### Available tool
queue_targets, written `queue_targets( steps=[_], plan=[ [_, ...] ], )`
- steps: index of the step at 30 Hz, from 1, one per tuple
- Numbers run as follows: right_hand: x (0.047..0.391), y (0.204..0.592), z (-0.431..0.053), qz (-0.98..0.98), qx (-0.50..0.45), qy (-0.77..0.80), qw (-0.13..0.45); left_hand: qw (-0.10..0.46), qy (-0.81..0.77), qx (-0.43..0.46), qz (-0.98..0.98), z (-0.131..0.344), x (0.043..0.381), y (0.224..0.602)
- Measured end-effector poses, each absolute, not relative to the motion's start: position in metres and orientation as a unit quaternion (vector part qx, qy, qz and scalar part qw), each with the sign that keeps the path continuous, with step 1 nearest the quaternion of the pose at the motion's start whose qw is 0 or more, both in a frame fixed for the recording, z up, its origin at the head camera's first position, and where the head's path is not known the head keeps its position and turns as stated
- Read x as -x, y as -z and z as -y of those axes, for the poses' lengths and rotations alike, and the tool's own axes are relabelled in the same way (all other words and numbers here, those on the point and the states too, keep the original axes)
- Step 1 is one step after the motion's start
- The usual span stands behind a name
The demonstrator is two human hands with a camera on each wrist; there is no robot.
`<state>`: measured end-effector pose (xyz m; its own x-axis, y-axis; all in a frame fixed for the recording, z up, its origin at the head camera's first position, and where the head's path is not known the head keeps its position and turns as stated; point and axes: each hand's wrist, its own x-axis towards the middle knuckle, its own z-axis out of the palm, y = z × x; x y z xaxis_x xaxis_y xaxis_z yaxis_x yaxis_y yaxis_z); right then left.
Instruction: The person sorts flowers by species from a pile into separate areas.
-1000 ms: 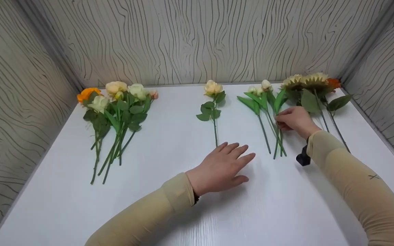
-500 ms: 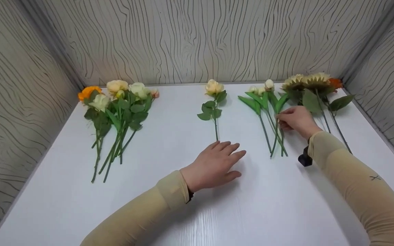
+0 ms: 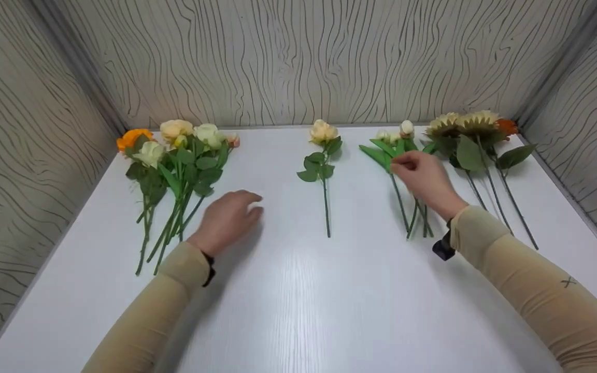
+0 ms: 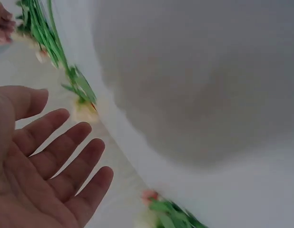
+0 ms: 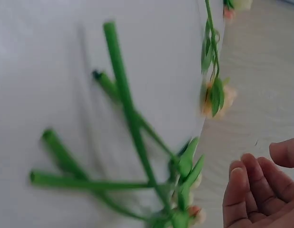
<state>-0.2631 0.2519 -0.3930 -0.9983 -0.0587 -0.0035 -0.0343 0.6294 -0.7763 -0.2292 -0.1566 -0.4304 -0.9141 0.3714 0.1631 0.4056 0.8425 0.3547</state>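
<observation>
Both hands have thumb and fingers apart, fwiw. Left hand (image 3: 228, 220) is hovering over the white table (image 3: 298, 311), just beside the mixed bunch (image 3: 189, 160). Right hand (image 3: 425, 181) is above the white tulips (image 3: 385, 157), which lie with stems crossing. Single peachy rose (image 3: 325, 171) sits between the hands, stem pointing toward the person.

The table surface (image 3: 298, 290) is white. The far wall (image 3: 278, 62) is grey-beige with dark, wavy wood-grain lines. The left bunch (image 3: 187, 158) combines orange, cream and pale green blooms. The rose (image 3: 323, 132) is pale peach. The right tulips (image 3: 406, 128) are white with bright green leaves (image 3: 374, 155). The rightmost flowers (image 3: 477, 126) are pale yellow and orange-red. The sleeves (image 3: 140, 316) are tan; the right sleeve (image 3: 526, 269) bears 1 dark X (image 3: 568, 282).
</observation>
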Motion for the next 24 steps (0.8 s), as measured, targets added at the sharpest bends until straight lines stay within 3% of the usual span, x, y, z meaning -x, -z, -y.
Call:
queue_targets(
  steps=[5,10,17,24],
  plan=[
    [0.238,0.397,-0.185,-0.922,0.148,0.359,-0.002,0.042,0.204,0.086,0.974,0.236,0.230,0.432],
    [0.213,0.403,-0.134,-0.920,0.274,0.280,-0.015,0.039,0.196,0.017,0.980,0.282,0.224,0.436],
    [0.191,0.412,-0.091,-0.899,0.385,0.208,-0.009,-0.005,0.208,-0.028,0.978,0.300,0.217,0.439],
    [0.191,0.418,-0.088,-0.896,0.378,0.231,0.005,-0.023,0.228,-0.043,0.972,0.301,0.217,0.436]
  ],
)
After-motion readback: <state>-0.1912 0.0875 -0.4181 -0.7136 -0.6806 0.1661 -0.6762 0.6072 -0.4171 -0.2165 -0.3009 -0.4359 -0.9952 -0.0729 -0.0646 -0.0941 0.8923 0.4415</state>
